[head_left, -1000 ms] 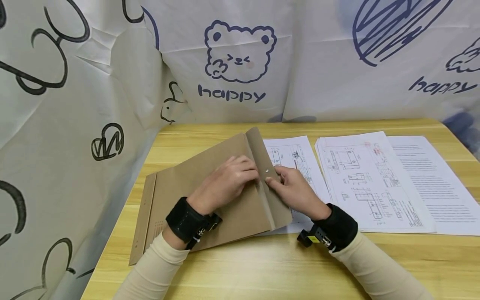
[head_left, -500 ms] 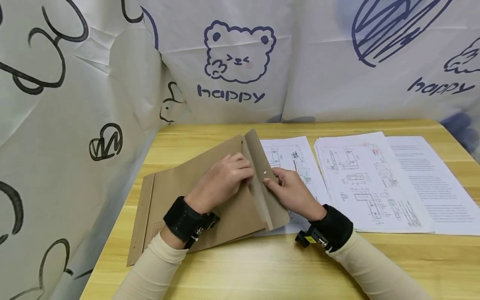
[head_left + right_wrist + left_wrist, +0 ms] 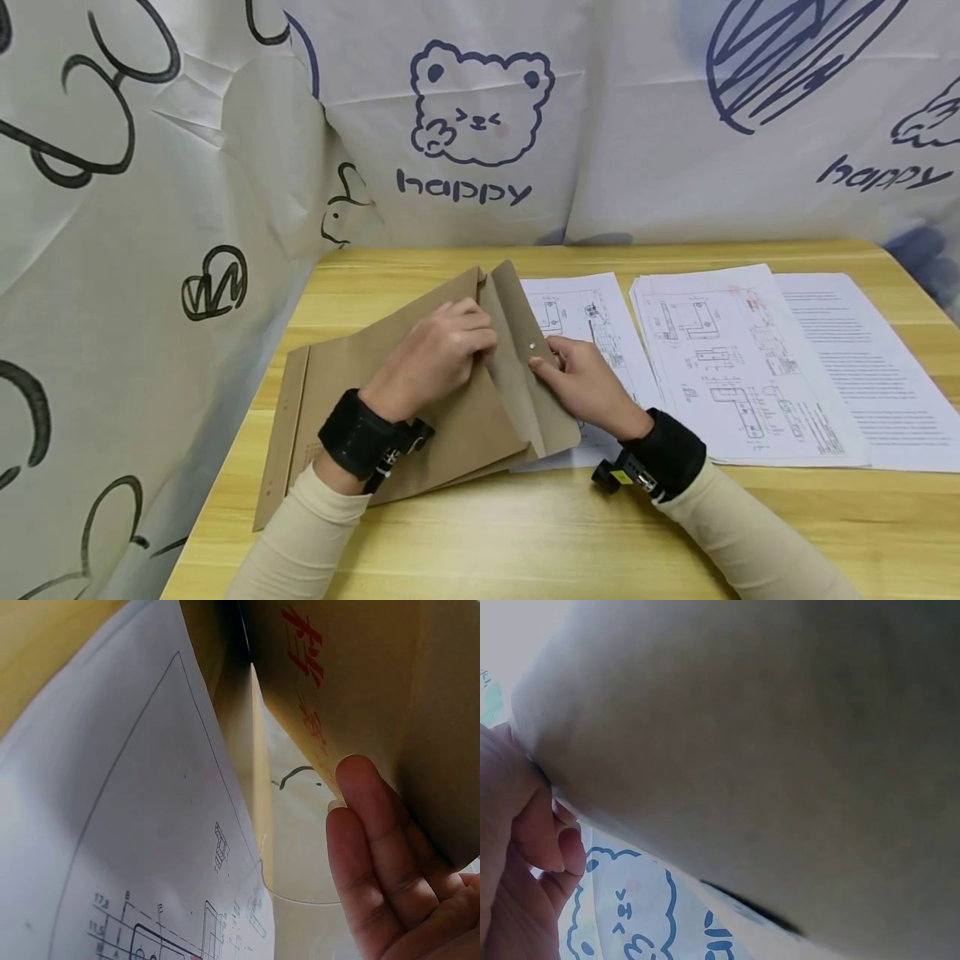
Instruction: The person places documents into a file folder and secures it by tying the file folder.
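Observation:
A brown kraft-paper document envelope [image 3: 390, 417] lies aslant on the left half of the table, its mouth toward the right. My left hand [image 3: 438, 354] pinches the upper panel's edge at the mouth, and a gap shows between that panel and the flap [image 3: 515, 307]. Thumb on top, my right hand [image 3: 588, 383] grips the flap beside its small white fastener. The panel [image 3: 742, 750] fills most of the left wrist view, the curled left fingers at its edge. From below, the right wrist view shows right fingers [image 3: 367, 847] under the brown paper, which bears red characters.
Under the flap and right hand lies a sheet with technical drawings [image 3: 600, 312]. Right of it is a stack of drawing sheets [image 3: 750, 375], overlapping a page of printed text [image 3: 877, 367]. A thin white string [image 3: 300, 901] hangs near the right fingers. White cloth with drawings surrounds the table.
My left hand has moved a little left, drawing the upper panel's edge away from the flap, so the gap at the mouth is wider. My right hand has stayed nearly still on the flap.

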Available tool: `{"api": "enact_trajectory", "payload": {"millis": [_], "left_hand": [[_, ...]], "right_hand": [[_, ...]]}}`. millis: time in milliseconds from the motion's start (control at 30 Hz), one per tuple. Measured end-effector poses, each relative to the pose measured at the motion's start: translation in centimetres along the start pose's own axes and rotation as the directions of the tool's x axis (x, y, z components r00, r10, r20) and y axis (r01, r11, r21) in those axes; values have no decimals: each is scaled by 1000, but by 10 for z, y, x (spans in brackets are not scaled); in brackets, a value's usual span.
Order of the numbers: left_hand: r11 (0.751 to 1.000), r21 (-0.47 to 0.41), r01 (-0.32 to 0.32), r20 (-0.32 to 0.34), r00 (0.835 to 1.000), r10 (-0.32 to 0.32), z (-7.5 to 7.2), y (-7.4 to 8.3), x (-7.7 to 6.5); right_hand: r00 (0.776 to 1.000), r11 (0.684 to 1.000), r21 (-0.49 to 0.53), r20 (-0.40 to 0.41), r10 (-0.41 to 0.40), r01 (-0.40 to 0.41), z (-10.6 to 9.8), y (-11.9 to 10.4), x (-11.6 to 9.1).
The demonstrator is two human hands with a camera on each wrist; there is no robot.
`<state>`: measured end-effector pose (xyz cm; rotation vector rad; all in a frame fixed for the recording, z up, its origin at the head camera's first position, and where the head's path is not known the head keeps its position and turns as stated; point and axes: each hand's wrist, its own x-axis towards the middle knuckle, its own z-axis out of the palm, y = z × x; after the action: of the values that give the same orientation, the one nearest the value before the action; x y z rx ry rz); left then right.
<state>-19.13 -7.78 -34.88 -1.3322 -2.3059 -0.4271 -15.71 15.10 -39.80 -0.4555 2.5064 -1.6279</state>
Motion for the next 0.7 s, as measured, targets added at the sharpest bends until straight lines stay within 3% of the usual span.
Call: {"api": "enact_trajectory", "payload": {"millis": [700], "left_hand": [[1000,15,10,-87,996,-8,-24,-10,-3]], "right_hand": [[999,999,-22,37,30,-29,-2,8,0]]}}
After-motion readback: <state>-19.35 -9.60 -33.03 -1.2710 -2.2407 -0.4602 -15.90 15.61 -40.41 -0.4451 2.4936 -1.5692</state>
